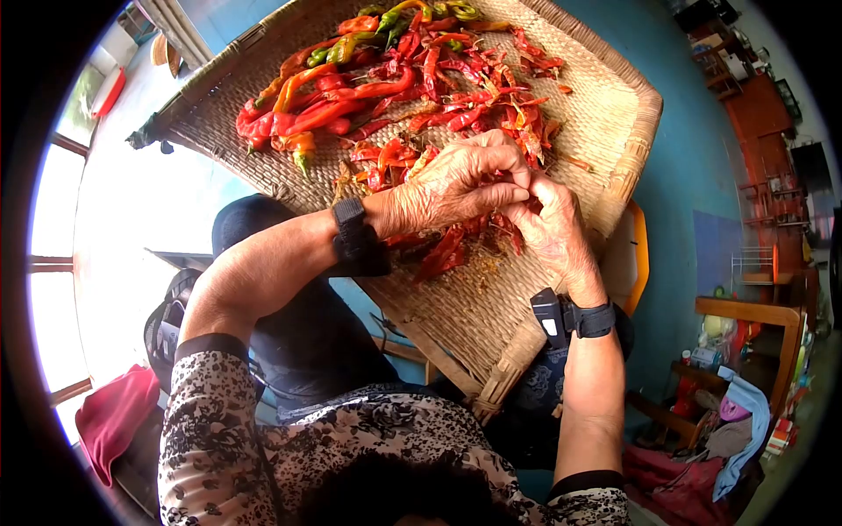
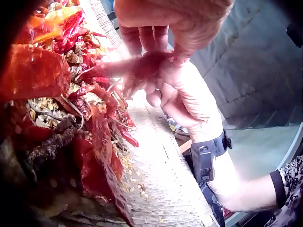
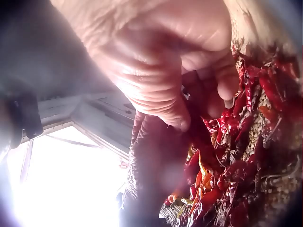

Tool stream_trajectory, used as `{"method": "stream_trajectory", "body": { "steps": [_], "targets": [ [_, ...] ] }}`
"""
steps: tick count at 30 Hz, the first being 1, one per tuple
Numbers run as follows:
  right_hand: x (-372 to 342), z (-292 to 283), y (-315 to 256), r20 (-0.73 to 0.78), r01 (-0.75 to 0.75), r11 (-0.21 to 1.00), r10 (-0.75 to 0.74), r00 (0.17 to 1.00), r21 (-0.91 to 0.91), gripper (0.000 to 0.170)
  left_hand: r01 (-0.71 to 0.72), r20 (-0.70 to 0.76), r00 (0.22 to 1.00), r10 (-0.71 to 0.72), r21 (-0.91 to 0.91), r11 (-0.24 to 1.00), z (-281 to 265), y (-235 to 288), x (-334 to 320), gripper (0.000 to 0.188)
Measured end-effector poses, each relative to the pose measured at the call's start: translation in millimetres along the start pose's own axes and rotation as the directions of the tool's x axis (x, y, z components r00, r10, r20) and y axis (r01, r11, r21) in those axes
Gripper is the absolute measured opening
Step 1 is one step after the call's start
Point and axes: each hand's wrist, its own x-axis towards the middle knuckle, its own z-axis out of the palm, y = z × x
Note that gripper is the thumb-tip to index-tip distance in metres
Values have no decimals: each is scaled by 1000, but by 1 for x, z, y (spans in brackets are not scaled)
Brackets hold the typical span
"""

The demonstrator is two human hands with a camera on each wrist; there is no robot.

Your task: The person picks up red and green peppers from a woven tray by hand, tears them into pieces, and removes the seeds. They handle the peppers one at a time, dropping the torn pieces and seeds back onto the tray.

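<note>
Both hands meet over a woven tray (image 1: 605,114) heaped with drying red chili peppers (image 1: 438,79). The left hand (image 1: 465,175) comes in from the left, its thumb and forefinger pinching. Opposite it, the right hand (image 1: 557,228) has curled fingers touching the left fingertips. In the left wrist view a red chili pepper (image 2: 125,67) stretches between the left hand (image 2: 180,21) and the right hand (image 2: 187,92), pinched by both. From the right wrist, the right hand (image 3: 156,61) covers most of the pepper, and the left hand (image 3: 156,156) is in shadow.
Fresher red and green peppers (image 1: 351,96) lie at the tray's far left. Loose seeds (image 1: 482,267) and torn dried peppers (image 1: 443,254) are spread on the near part. The tray lies over the person's lap. A wooden chair (image 1: 745,307) with clothes stands at the right.
</note>
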Motion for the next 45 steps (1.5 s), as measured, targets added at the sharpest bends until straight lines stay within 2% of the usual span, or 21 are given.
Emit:
{"method": "stream_trajectory", "body": {
  "steps": [3, 4, 9, 10, 11, 13, 16, 17, 19, 21, 22, 24, 26, 31, 33, 34, 37, 39, 41, 43, 45],
  "targets": [
    [0, -7, 0, -36, -27, 995, 24, 999, -100, 16, 131, -54, 989, -139, -125, 983, 0, 10, 0, 16],
    [1, -9, -3, -68, 10, 995, -17, 998, -97, 16, 268, -21, 962, -272, -129, 955, -2, 16, 0, 19],
    [-1, -23, -8, -201, 19, 986, -53, 978, -168, 17, 244, -63, 968, -245, -20, 970, 6, -5, -2, 19],
    [-4, -29, -4, -244, -56, 975, 1, 970, -215, 16, 197, -19, 980, -196, 102, 975, 7, -6, -3, 19],
    [-6, -36, -4, -315, -30, 976, -41, 948, -217, 13, 142, 31, 988, -153, 221, 965, 8, -8, -5, 20],
    [-12, -60, 9, -461, -79, 974, -28, 887, -210, 14, 48, 77, 994, -71, 265, 963, 18, -20, -10, 22],
    [-23, -96, 17, -669, -81, 981, -58, 741, -174, 18, -155, 378, 926, -7, 396, 905, 28, -20, -14, 34],
    [-30, -109, 21, -707, -82, 983, -61, 705, -167, 20, -157, 381, 925, -5, 394, 906, 29, -18, -14, 34],
    [-40, -127, 26, -757, -210, 929, -103, 645, -305, 20, -246, 460, 888, 7, 461, 852, 31, -13, -16, 42],
    [-52, -139, 32, -733, -485, 751, 0, 680, -449, 23, -241, 511, 858, -47, 482, 842, 32, -17, -18, 48],
    [-56, -140, 36, -734, -486, 750, 2, 679, -448, 23, -289, 514, 858, -8, 493, 821, 33, -21, -21, 45],
    [-60, -140, 38, -702, -712, 433, 219, 678, -553, 26, -335, 518, 855, 33, 501, 798, 32, -22, -19, 42],
    [-60, -140, 36, -700, -714, 425, 225, 678, -556, 27, -262, 551, 834, -19, 427, 866, 31, -21, -16, 29],
    [-53, -130, 32, -719, -689, 473, 153, 678, -550, 27, -227, 472, 880, -50, 511, 829, 23, -18, -14, 16],
    [-48, -124, 34, -653, -462, 747, 50, 756, -478, 23, -211, 455, 888, -70, 537, 817, 19, -18, -12, 16],
    [-45, -120, 34, -601, -347, 745, -90, 794, -570, 20, -197, 423, 904, -56, 530, 825, 17, -19, -13, 17],
    [-44, -118, 30, -597, -290, 775, -136, 791, -562, 20, -115, 375, 923, -92, 494, 862, 12, -17, -12, 18],
    [-49, -124, 34, -603, -340, 727, -127, 787, -597, 21, -45, 358, 923, -139, 460, 887, 11, -15, -10, 18],
    [-53, -127, 38, -609, -526, 355, -179, 773, -773, 22, 5, 344, 926, -155, 398, 917, 10, -15, -9, 17],
    [-52, -126, 41, -597, -498, 380, -211, 774, -780, 23, 24, 296, 946, -134, 346, 938, 10, -11, -6, 18],
    [-42, -111, 35, -613, -248, 850, -107, 783, -465, 22, 42, 248, 962, -118, 294, 955, 8, -7, -4, 18]
  ]
}}
